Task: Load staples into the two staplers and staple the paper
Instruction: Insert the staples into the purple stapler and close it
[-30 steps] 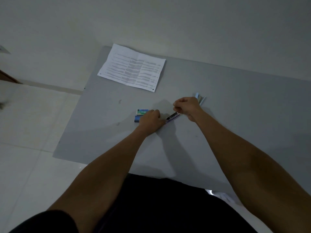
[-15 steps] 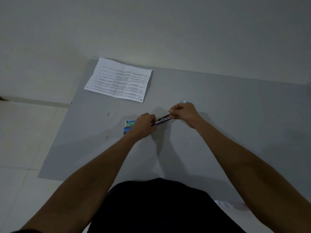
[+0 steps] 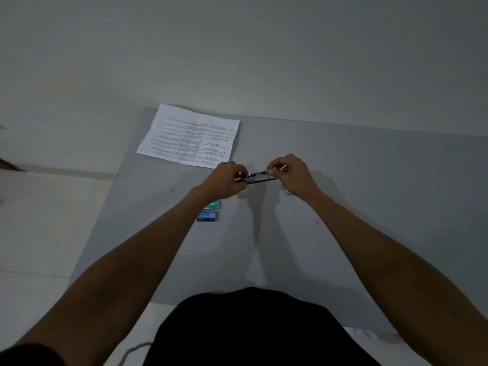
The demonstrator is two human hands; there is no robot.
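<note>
A: Status on hands?
B: Gripping left end of purple stapler [image 3: 260,179] with left hand [image 3: 226,178], fingers curled round it. Pinching right end with right hand [image 3: 293,176], fingers curled too.
A: Where exactly?
B: Held over grey table [image 3: 369,186], between the hands, near paper [image 3: 190,136] lying flat at far-left corner.
A: Staples?
B: On table: green box [image 3: 212,205] just beside blue box [image 3: 208,216], partly under left wrist.
</note>
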